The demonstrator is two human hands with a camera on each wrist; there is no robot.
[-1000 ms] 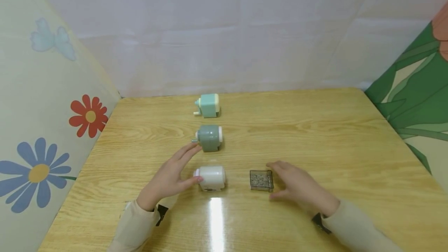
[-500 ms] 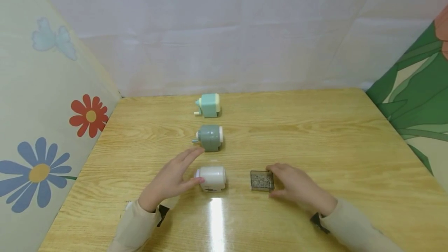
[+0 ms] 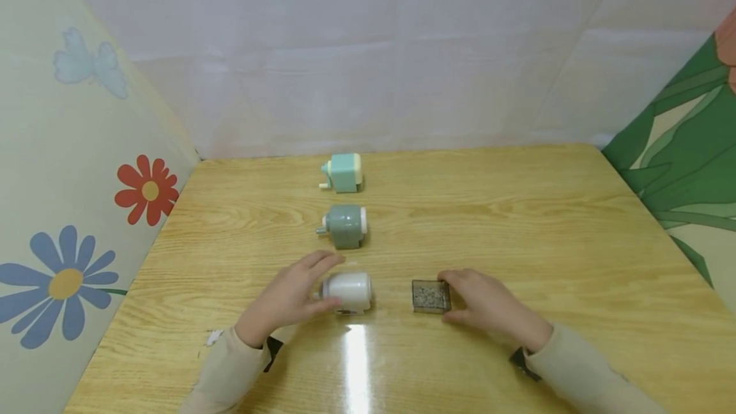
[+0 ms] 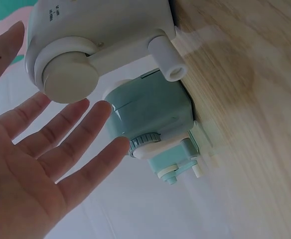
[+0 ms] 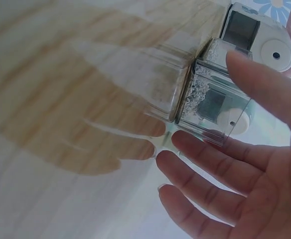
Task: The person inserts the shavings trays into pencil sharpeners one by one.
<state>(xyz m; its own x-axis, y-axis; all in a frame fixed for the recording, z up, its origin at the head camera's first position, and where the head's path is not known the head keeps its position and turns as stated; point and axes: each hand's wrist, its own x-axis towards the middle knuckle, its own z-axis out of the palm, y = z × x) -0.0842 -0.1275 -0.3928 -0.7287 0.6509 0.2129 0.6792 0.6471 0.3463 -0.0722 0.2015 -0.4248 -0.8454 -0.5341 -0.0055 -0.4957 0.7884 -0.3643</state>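
A white crank pencil sharpener (image 3: 351, 291) lies on the table, its crank side toward my left hand (image 3: 293, 299). That hand is spread beside it, thumb near its front side and fingers behind; contact is unclear. In the left wrist view the sharpener's knob (image 4: 71, 77) stands just off the fingertips. My right hand (image 3: 489, 305) is around the right end of a clear shavings drawer (image 3: 430, 296), thumb on one side and fingers on the other. The right wrist view shows shavings (image 5: 198, 92) inside it and the fingers fairly straight. The sharpener's drawer slot (image 5: 240, 31) faces right.
Behind the white sharpener stand a grey-green pencil sharpener (image 3: 347, 227) and a mint one (image 3: 345, 173), in a row on the wooden table (image 3: 517, 209). A white cloth backdrop (image 3: 368, 50) closes the far side. Painted panels (image 3: 75, 145) flank the table.
My left hand has shifted right and slightly nearer, from beside the grey-green sharpener to around the white one's crank end. The right hand has closed in slightly on the drawer, which stays in place.
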